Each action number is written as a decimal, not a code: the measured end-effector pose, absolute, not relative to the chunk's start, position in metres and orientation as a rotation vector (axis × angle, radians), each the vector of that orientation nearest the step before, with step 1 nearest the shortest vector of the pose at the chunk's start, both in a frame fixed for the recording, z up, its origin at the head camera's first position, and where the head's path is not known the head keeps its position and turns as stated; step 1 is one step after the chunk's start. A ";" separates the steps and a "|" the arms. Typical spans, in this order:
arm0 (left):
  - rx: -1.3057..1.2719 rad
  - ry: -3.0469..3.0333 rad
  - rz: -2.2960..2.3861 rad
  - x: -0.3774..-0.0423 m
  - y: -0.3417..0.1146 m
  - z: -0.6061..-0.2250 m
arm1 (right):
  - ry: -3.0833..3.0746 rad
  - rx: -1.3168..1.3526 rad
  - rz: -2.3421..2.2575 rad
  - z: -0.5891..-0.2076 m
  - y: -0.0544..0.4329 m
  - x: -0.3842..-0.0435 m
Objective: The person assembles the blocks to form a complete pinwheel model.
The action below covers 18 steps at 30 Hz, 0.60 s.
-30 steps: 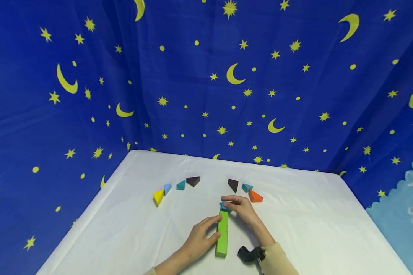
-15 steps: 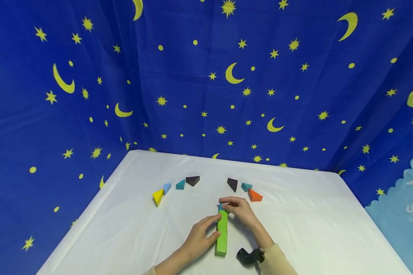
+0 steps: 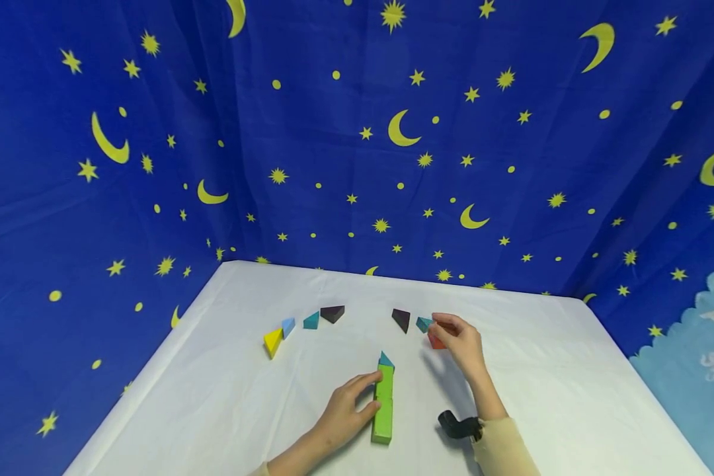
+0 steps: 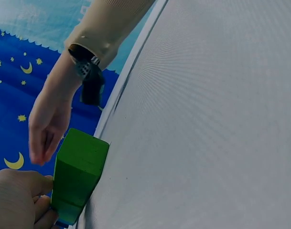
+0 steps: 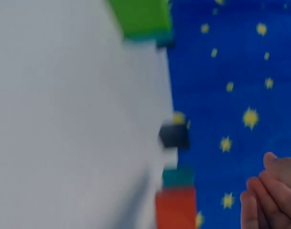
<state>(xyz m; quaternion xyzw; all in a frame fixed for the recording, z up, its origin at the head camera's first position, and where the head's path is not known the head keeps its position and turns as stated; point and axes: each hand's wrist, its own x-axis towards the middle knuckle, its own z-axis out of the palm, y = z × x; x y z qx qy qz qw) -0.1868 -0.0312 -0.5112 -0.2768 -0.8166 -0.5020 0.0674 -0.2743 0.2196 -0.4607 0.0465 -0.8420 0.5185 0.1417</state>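
Two green blocks [image 3: 383,403] lie end to end in a row, with a blue triangular block [image 3: 385,361] at the far end. My left hand [image 3: 350,411] rests against the row's left side, thumb and fingertips touching the green; the left wrist view shows its fingers [image 4: 41,206] along a block's side. Reaching to the right, my right hand [image 3: 461,340] hovers over an orange block [image 3: 437,341] and partly covers it. In the right wrist view, that hand's loosely bent fingers appear apart from the orange block [image 5: 176,210].
Behind the orange block are a teal block [image 3: 424,324] and a dark block [image 3: 401,320]. Farther left sit another dark block [image 3: 332,313], a teal block [image 3: 311,320], a light blue block [image 3: 288,327] and a yellow block [image 3: 272,344]. A starry blue curtain [image 3: 333,145] backs the white table.
My right hand has let go of the blue triangular block at the row's far end and moved right to the orange block. The left hand stays against the green blocks.
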 end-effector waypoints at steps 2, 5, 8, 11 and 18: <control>-0.832 -2.458 -1.512 -0.186 -0.032 -0.512 | -2.443 0.110 1.373 -0.463 0.230 -0.276; -0.833 -2.450 -1.506 -0.187 -0.033 -0.512 | -2.498 0.134 1.271 -0.472 0.241 -0.279; -0.836 -2.445 -1.507 -0.187 -0.034 -0.512 | -2.568 0.154 1.258 -0.482 0.245 -0.283; -0.839 -2.445 -1.509 -0.187 -0.034 -0.512 | -2.611 0.146 1.254 -0.488 0.244 -0.287; -0.848 -2.441 -1.503 -0.186 -0.032 -0.511 | -2.619 0.176 1.193 -0.491 0.241 -0.291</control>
